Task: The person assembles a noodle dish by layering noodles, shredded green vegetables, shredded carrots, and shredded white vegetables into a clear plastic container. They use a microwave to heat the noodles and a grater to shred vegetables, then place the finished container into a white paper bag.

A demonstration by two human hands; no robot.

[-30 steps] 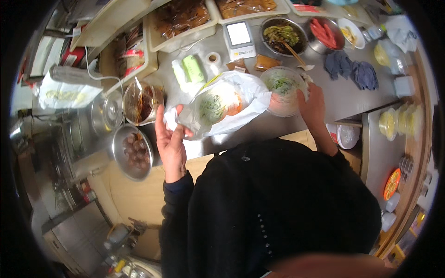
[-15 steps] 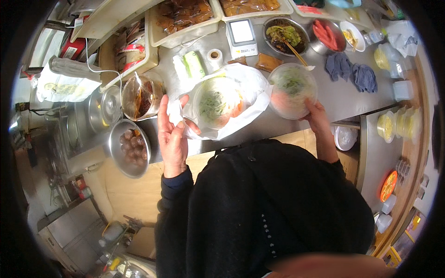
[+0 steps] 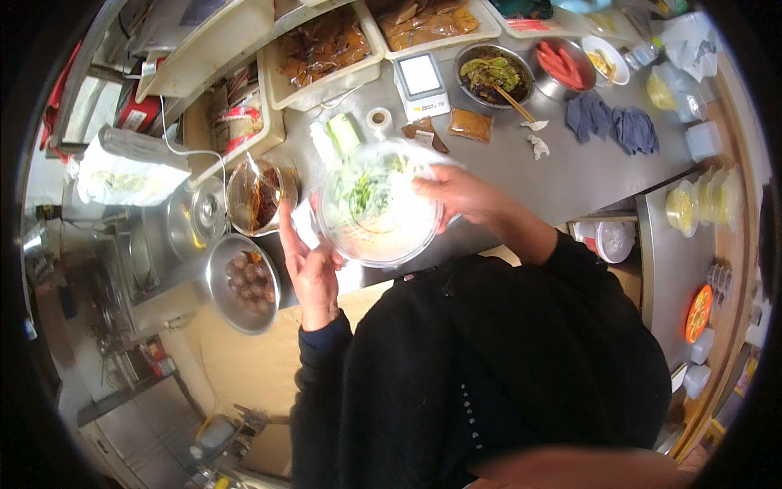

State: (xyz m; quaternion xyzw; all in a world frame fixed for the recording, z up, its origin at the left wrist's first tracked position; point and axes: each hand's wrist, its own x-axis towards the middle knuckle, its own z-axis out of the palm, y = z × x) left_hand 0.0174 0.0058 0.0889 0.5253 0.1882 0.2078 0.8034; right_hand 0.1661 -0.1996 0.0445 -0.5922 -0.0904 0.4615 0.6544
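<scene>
My right hand [image 3: 444, 194] grips a round clear lidded container [image 3: 366, 236] by its right rim. Shredded greens and something pale orange show through the lid. The container is held over the white plastic bag [image 3: 304, 226], hiding most of it and whatever lies inside. At the left, my left hand [image 3: 314, 281] holds the bag's edge, its index finger stretched up and the other fingertips partly hidden by the container.
Left of my hands stand a jar of dark red sauce [image 3: 259, 196] and a steel bowl of brown balls [image 3: 248, 281]. Behind are a green-and-white roll [image 3: 342, 134], a scale [image 3: 421, 85], brown sachets [image 3: 471, 125] and a bowl with chopsticks [image 3: 494, 75]. Blue cloths [image 3: 612, 122] lie right.
My right hand has lifted the lidded container from the counter's right and carried it left over the bag. The bag with the other container inside is now mostly covered.
</scene>
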